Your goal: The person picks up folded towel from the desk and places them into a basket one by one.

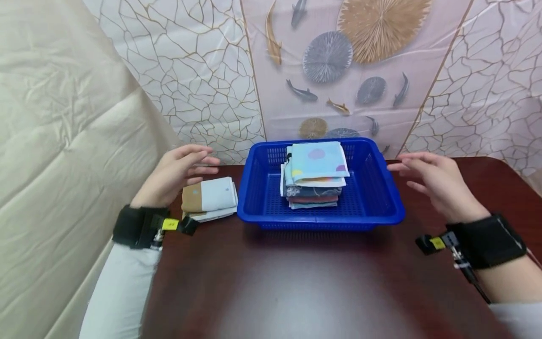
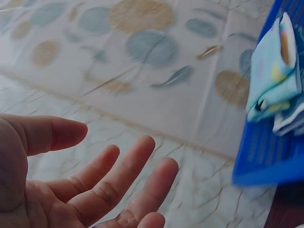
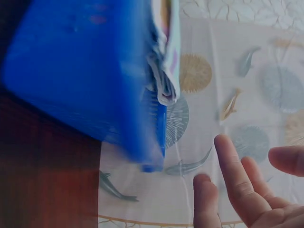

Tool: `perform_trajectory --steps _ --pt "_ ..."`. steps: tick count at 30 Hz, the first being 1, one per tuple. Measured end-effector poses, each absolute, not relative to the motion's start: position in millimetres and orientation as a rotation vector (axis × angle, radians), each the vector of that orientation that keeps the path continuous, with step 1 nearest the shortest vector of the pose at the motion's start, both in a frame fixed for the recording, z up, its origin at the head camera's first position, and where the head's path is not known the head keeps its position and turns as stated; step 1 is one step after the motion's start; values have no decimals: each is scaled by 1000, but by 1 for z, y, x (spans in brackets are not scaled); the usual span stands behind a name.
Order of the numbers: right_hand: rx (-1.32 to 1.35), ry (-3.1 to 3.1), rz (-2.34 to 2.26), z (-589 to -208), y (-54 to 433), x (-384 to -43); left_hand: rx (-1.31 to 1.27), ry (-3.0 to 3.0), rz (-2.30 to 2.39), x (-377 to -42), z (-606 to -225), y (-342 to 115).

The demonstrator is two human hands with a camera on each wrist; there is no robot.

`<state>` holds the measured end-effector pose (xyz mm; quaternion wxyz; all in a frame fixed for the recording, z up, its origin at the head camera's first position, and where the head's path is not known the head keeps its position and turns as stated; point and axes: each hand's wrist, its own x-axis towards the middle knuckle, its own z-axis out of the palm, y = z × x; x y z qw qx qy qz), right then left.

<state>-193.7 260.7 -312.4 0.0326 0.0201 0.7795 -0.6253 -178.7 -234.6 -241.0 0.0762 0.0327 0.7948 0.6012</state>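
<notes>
In the head view a blue plastic basket (image 1: 315, 220) stands on the table, with a stack of folded cloths (image 1: 319, 160) inside. The top cloth is light blue with coloured dots. Left of the basket lie folded cloths (image 1: 218, 194), brown and white on top. My left hand (image 1: 182, 169) hovers above these, fingers loosely extended and holding nothing. Beside the basket's right end is my right hand (image 1: 434, 179), its fingers relaxed, nothing in it; whether its fingertips touch the rim I cannot tell. Both wrist views show the spread fingers without any object between them.
The dark red-brown table (image 1: 279, 292) reaches towards me. Behind it hangs a patterned sheet (image 1: 292, 113) with fish and round leaf prints. A cream cloth drape (image 1: 63, 141) borders the left side. Each wrist bears a black strap with a small camera.
</notes>
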Motion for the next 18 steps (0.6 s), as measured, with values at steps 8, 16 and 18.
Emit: perform_trajectory --steps 8,16,18 --pt "-78 2722 -1822 -355 249 -148 21 2360 2148 -124 -285 -261" --pt "-314 2941 -1674 -383 240 -132 -83 2525 1915 -115 -323 -245" --pt "-373 2937 -1676 -393 239 -130 -88 2555 1849 -115 -330 -242"
